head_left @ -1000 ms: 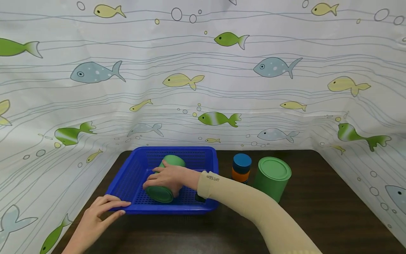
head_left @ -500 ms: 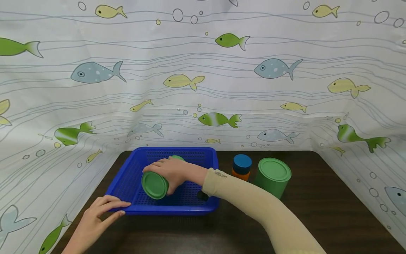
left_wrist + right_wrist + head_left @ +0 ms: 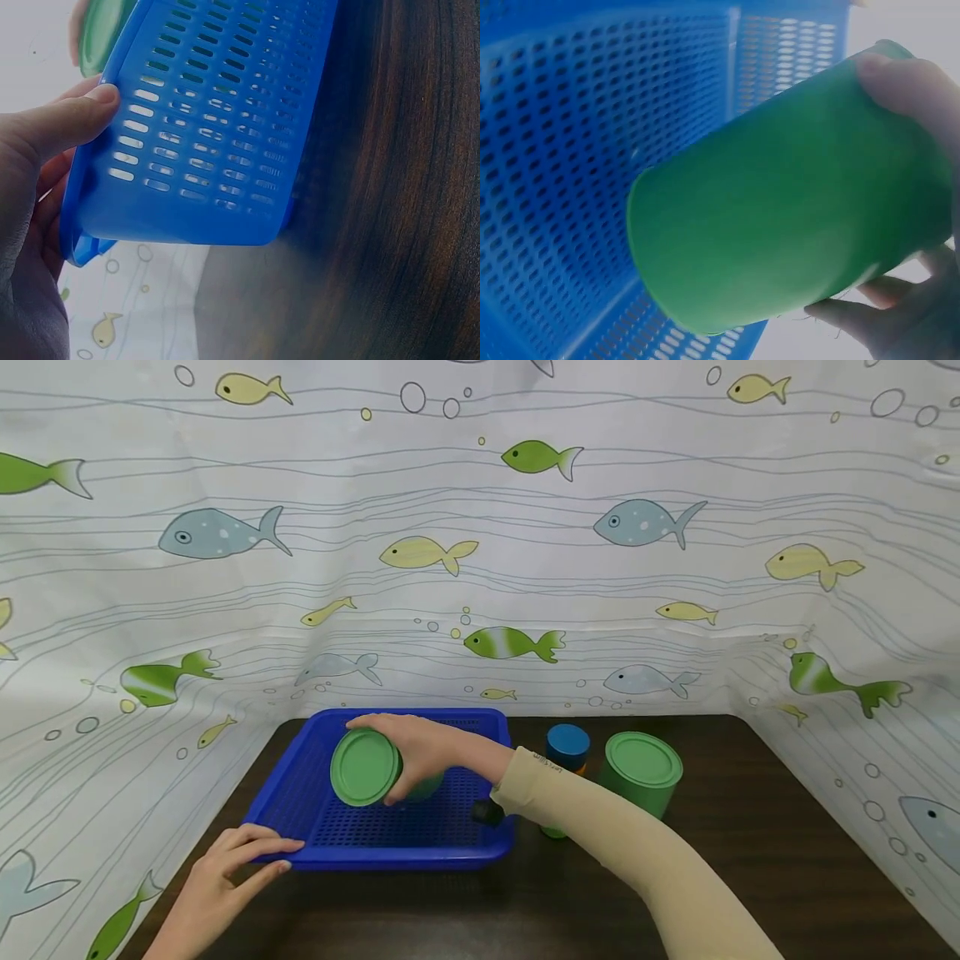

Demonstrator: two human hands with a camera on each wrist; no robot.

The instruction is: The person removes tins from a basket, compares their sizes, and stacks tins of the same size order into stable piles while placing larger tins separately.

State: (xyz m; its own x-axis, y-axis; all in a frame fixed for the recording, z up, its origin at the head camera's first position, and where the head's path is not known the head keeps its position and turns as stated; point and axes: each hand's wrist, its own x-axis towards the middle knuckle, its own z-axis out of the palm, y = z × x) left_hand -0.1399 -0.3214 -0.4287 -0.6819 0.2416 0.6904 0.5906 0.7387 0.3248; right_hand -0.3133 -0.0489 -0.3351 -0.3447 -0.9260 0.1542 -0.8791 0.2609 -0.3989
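Observation:
My right hand grips a green can near one end, above the blue plastic basket. The can is tilted, with its round ridged end facing the head camera. In the right wrist view the can's smooth side slants across the basket's slotted inner wall, with thumb and fingers around its upper end. My left hand pinches the basket's rim at the near left corner. From the left wrist, the thumb shows on the outside of the rim and the fingers curl behind it.
Right of the basket stands a bottle with a blue cap and orange body, partly hidden by the sleeved right forearm. A larger green can is upright beside it. Fish-patterned sheeting walls the dark wooden table.
My right hand has lifted the green can from lying in the basket and raised it higher, tipping its round end toward the head camera. The left hand has kept its place on the rim.

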